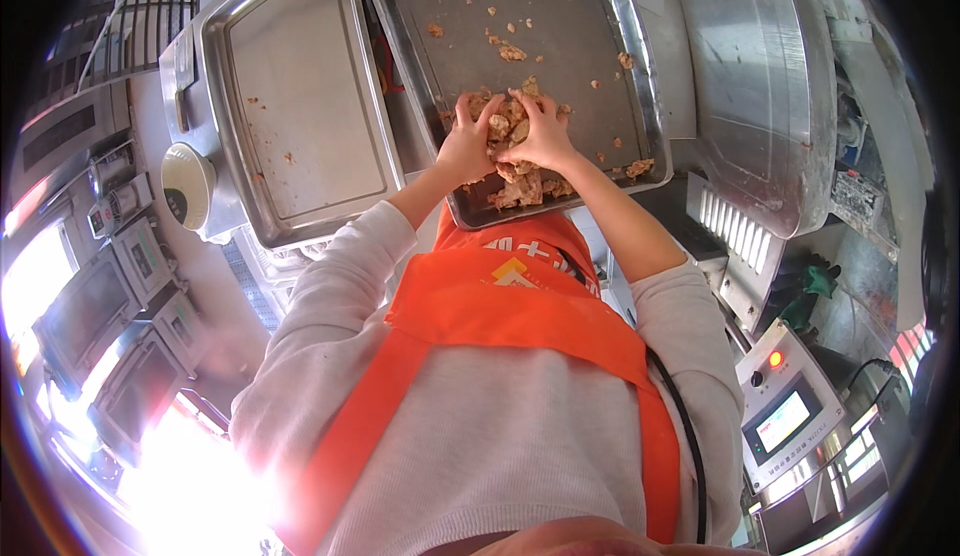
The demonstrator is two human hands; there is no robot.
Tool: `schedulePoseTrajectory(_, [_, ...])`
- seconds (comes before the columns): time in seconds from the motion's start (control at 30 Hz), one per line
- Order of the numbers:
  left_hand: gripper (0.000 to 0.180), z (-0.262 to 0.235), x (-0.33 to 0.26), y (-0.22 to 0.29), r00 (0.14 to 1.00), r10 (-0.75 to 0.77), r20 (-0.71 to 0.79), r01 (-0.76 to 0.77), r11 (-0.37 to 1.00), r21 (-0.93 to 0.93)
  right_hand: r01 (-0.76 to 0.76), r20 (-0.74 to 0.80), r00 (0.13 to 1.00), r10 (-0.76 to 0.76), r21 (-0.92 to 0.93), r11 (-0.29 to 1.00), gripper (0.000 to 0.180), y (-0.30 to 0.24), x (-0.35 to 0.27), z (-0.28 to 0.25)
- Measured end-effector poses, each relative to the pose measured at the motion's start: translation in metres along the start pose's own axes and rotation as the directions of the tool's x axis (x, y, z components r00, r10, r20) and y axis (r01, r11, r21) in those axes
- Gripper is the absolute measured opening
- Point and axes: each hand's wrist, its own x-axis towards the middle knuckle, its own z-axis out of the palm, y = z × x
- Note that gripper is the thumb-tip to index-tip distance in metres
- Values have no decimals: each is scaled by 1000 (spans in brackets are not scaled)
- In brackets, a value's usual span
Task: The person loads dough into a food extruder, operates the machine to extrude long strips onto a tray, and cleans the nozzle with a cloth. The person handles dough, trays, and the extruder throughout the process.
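At the near end of a dark metal baking tray (470, 36) lies a heap of brown, crumbly food chunks (520, 191). My left hand (467, 144) curls around the heap's left side, and my right hand (540, 136) cups it from the right. Between them they grip a clump of the chunks, with pale and golden pieces showing in the gap. Both sets of fingertips are partly buried in the food. Loose bits are scattered over the tray, among them a larger piece (511, 53) beyond my hands and another (640, 168) near the right corner.
Left of the tray stands a second shallow metal tray (300, 106) with a few crumbs. A pale round bowl (188, 186) and a flat-bladed scraper (183, 76) sit beyond it. On the right are a large metal lid or cover (755, 86) and a control box (790, 416) with a lit screen.
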Motion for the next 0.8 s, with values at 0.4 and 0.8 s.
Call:
schedulePoseTrajectory(0.4, [114,-91,65,27,940,341,-19,-327,882,-339,-53,71,993,-92,982,179,80,-35,23,-101])
schedulePoseTrajectory(0.8, [101,-235,5,316,408,909,-82,-891,378,-251,566,-476,801,-363,798,204,37,-88,-155,-341])
